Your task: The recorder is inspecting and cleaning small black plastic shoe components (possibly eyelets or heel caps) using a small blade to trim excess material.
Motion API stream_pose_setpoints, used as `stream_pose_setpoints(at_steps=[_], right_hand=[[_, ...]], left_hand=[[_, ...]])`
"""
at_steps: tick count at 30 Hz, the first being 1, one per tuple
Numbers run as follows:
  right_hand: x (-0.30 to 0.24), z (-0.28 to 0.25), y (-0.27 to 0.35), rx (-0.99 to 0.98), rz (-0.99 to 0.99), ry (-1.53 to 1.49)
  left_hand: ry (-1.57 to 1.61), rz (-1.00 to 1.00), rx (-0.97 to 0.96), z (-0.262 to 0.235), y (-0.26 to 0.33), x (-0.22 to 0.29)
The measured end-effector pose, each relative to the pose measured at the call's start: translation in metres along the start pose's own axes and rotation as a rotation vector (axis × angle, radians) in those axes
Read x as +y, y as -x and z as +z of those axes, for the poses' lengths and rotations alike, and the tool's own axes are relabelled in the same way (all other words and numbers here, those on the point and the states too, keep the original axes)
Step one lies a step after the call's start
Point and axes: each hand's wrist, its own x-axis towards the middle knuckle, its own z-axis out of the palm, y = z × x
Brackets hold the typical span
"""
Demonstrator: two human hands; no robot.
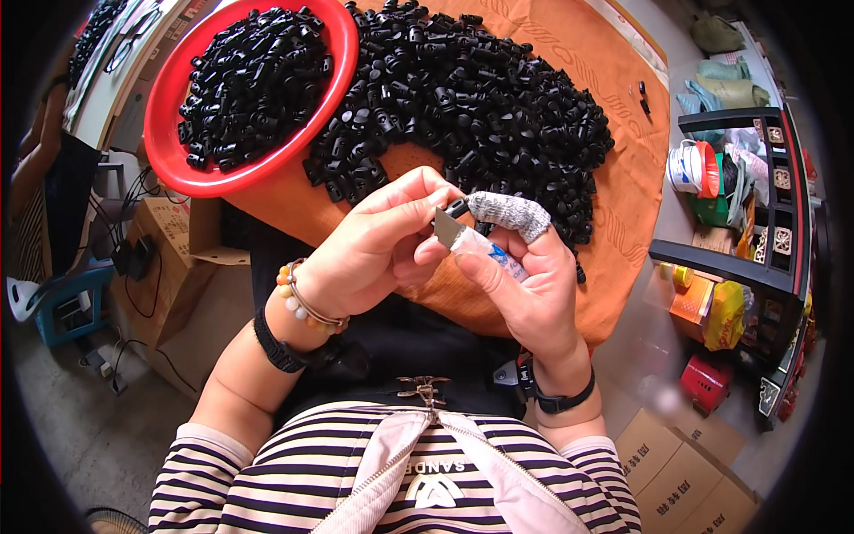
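Observation:
Between the fingertips of my left hand is a small black plastic part. My right hand grips a short metal blade whose handle end is wrapped in white plastic with blue print. The blade lies right against the black part; whether its edge cuts in cannot be made out. A grey knitted finger cover sleeves my right index finger, which bends over the part. Beyond my hands, a large heap of similar black parts spreads over an orange cloth.
A red basin full of black parts stands at the far left of the cloth. Two tiny pieces lie apart on the right. Cardboard boxes and a dark shelf with bags are at right; a blue stool is at left.

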Motion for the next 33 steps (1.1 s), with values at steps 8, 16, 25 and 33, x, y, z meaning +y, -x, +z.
stream_pose_setpoints(at_steps=[8, 16, 25, 33], right_hand=[[0.001, -0.002, 0.000, -0.006, -0.021, 0.038], [-0.001, 0.001, 0.001, 0.065, -0.039, 0.029], [-0.002, 0.001, 0.003, -0.013, 0.031, 0.027], [-0.002, 0.001, 0.004, -0.012, 0.040, 0.046]], left_hand=[[0.001, -0.031, 0.007, -0.002, 0.000, 0.001], [0.019, -0.049, 0.037, 0.003, 0.000, 0.002], [-0.048, 0.016, 0.111, 0.007, 0.000, -0.001], [-0.102, 0.045, 0.159, 0.011, 0.000, -0.002]])
